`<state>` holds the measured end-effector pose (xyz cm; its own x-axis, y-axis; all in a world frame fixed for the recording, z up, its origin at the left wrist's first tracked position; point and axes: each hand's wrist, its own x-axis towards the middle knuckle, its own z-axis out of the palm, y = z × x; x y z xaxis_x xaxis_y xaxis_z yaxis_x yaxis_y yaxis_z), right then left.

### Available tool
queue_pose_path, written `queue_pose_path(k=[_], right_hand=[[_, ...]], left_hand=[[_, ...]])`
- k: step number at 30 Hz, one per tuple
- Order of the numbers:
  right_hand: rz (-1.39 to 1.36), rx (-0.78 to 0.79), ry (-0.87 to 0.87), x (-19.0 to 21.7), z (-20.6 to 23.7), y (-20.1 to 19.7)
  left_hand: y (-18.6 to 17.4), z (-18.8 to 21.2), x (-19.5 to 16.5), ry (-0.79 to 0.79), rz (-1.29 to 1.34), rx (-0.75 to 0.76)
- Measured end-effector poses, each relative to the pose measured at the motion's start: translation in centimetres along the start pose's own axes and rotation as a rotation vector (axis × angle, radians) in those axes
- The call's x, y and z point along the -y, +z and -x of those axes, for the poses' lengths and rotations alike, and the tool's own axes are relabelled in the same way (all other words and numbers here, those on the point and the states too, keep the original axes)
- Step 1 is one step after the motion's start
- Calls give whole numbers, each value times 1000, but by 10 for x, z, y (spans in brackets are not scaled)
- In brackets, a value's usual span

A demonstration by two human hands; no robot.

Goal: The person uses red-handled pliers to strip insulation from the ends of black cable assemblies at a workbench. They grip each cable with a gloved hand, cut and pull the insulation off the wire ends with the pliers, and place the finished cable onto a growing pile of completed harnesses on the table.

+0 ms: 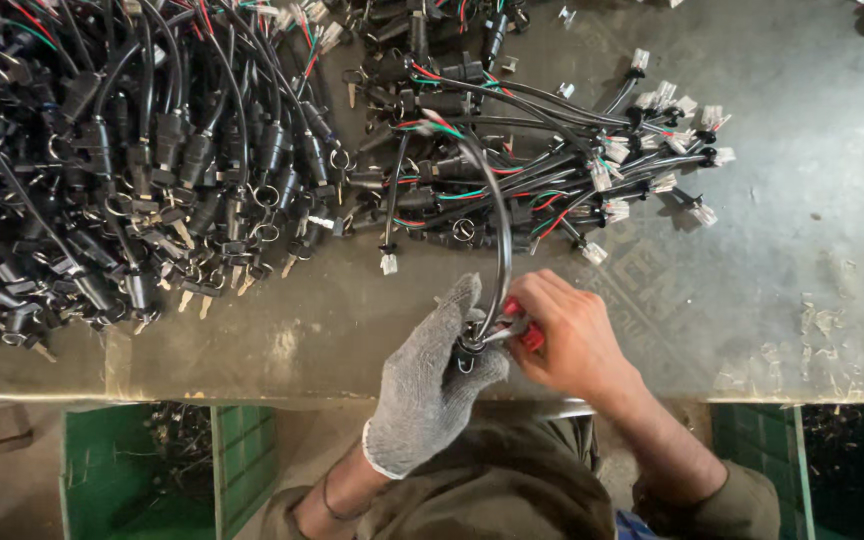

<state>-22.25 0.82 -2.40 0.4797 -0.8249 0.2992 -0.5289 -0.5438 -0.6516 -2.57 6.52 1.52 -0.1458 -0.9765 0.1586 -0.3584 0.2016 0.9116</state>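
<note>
My left hand [430,380], in a grey knit glove, pinches a black cable assembly [497,215] at its lower end, near the bench's front edge. The cable arcs up from my fingers to a red and green wire tip. My bare right hand [564,330] grips a small tool with red handles [527,325], its metal jaws pressed against the part held in my left fingers. The exact part at the jaws is hidden by my fingers.
A big heap of black key-switch cables with rings and keys [132,150] fills the left. A smaller bundle with white connectors [592,160] lies behind my hands. Clear plastic scraps [822,340] litter the metal bench [802,200]. Green crates [162,470] stand below.
</note>
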Motion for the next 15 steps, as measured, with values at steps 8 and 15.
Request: queue_pose_path(k=[8, 15], right_hand=[[196, -14, 165, 6, 10, 10], [242, -45, 248, 11, 15, 18]], left_hand=[[8, 8, 5, 158, -238, -127], [7, 5, 7, 160, -582, -62]])
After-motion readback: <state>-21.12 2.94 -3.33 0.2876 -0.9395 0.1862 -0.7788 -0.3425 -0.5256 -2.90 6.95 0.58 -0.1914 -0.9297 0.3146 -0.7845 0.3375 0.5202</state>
